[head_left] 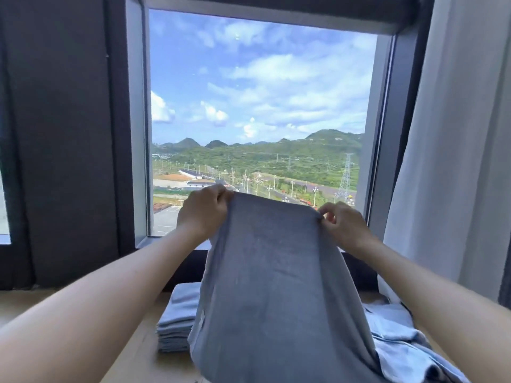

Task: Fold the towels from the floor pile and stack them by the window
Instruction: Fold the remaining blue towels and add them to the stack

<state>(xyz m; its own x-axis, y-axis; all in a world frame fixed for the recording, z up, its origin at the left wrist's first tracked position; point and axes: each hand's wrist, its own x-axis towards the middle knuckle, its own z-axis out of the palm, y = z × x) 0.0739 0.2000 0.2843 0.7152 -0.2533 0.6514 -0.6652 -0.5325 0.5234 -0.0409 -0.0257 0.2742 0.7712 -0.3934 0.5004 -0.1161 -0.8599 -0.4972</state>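
A grey-blue towel (pixel 273 277) hangs in front of me, held up by its top edge before the window (pixel 257 106). My left hand (pixel 203 210) pinches its upper left corner and my right hand (pixel 343 223) pinches the upper right corner. Behind the towel's left side, a stack of several folded blue towels (pixel 178 322) sits on the wooden floor below the window. To the right lies a loose pile of light blue towels (pixel 401 344), partly hidden by the hanging towel.
A white curtain (pixel 453 150) hangs at the right of the window. Dark wall panels (pixel 63 134) stand at the left. The wooden floor (pixel 143 355) runs along the bottom left beside the stack.
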